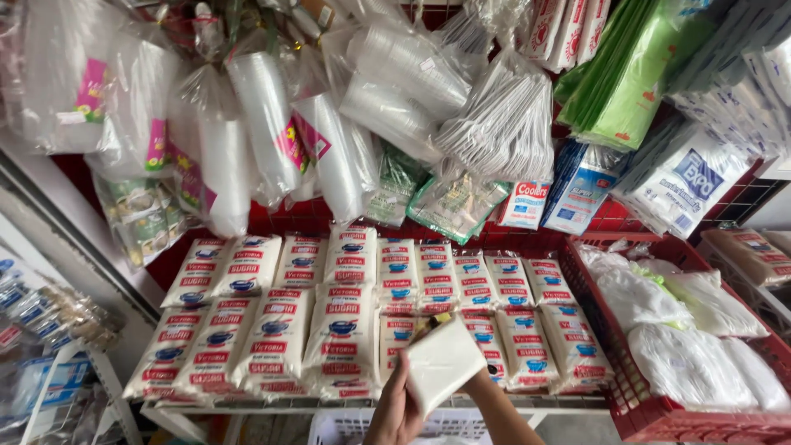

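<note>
- Packet (442, 363), white, sits above the sugar bags (342, 330), gripped along its lower left edge.
- Hand (395, 408) fingers curled closed on it; which hand, unclear.

Glossy plastic packets (342, 330); matt, perhaps paper, pack (442, 363).

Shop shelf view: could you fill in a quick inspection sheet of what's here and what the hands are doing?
Surface: white wire shelf, packed in rows.
Job's things: white packet, plain side up, tilted above the shelf; white sugar bags with red and blue print below.
Clutter: hanging plastic cups, plastic forks, green bags.
Fingers: left hand grips the packet's lower edge; right forearm shows, its hand hidden behind the packet.
Cables: nothing seen.
Surroundings: red crate of white bags.
</note>
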